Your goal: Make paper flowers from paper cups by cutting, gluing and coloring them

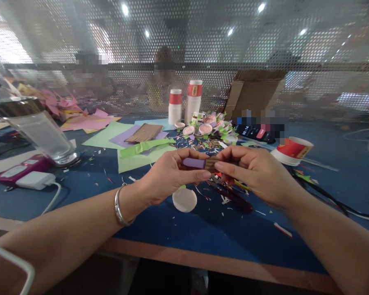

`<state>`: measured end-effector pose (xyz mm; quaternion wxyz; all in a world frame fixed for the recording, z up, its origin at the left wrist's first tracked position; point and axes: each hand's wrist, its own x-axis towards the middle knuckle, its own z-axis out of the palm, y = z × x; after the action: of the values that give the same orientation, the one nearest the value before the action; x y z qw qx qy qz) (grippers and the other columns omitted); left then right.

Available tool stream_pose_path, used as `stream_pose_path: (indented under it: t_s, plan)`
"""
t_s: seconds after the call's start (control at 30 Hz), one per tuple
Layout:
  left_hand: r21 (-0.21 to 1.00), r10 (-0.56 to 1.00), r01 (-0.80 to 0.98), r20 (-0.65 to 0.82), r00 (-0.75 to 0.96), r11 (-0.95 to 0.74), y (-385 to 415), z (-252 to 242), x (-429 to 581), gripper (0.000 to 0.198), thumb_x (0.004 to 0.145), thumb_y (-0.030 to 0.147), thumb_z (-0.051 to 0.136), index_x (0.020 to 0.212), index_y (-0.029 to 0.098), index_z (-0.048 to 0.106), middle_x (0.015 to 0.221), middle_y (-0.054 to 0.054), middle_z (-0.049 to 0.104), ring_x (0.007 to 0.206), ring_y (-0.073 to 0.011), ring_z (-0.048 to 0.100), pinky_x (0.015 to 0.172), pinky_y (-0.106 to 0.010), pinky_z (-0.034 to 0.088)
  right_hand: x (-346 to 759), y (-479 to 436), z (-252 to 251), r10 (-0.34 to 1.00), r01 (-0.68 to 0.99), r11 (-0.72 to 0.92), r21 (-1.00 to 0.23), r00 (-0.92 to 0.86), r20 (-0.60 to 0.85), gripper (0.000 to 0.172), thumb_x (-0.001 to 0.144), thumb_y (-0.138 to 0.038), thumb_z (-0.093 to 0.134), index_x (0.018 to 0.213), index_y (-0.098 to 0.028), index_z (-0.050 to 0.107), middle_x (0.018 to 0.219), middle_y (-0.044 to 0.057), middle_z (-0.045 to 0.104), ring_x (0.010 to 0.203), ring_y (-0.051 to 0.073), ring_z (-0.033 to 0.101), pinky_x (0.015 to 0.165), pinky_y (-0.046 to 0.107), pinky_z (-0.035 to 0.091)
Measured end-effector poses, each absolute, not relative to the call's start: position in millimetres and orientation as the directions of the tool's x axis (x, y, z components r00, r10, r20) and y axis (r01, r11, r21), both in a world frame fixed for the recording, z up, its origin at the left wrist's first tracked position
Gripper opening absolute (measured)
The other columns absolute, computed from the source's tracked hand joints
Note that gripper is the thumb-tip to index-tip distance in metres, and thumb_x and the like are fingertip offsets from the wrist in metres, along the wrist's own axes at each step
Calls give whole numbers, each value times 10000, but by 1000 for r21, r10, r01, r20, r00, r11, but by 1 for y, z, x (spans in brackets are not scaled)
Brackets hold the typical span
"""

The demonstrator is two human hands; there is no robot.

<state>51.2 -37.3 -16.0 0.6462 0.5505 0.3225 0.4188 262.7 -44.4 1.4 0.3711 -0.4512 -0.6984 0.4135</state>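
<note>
In the middle of the head view, my left hand (172,172) and my right hand (252,170) meet above the table. Both pinch a small brown cardboard piece (211,164) between thumb and fingers. A purple paper strip (194,163) shows inside my left hand's grip, against the cardboard's left end; whether the two are joined I cannot tell. Below my left hand lies a white round paper disc (184,200), with a bit of green at its top edge. Under my right hand rests a dark red-handled tool (236,198), partly hidden.
Green paper (106,136) and brown corrugated cardboard (145,133) lie left of centre. Behind my hands are a pile of decorated discs (205,129), paper cup stacks (194,100) and a phone (255,132). A cut cup (293,150), glass bottle (49,135) and power strip (21,170) flank them.
</note>
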Motion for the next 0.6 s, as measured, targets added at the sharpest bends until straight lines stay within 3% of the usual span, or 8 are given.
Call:
stream_pose_path:
  t_s: [0.27,0.6]
  plan:
    - [984,900,-171,111,421,-41,-36,-16,51,331,720,246,877,938,141,652,780,2,708,738,-103,674,701,-226,513,257,-47,5,925,354,280,-892,-349,151,301,841,-493,754,851,-203,672,644,-19,641,564,103,565,513,220,442]
    - [969,882,-243,149,447,-41,-33,-22,51,264,741,161,848,903,138,640,807,-9,733,749,-95,676,731,-234,506,256,-50,5,927,381,269,-885,-353,130,311,855,-514,738,868,-210,671,622,-31,616,545,98,563,502,207,451]
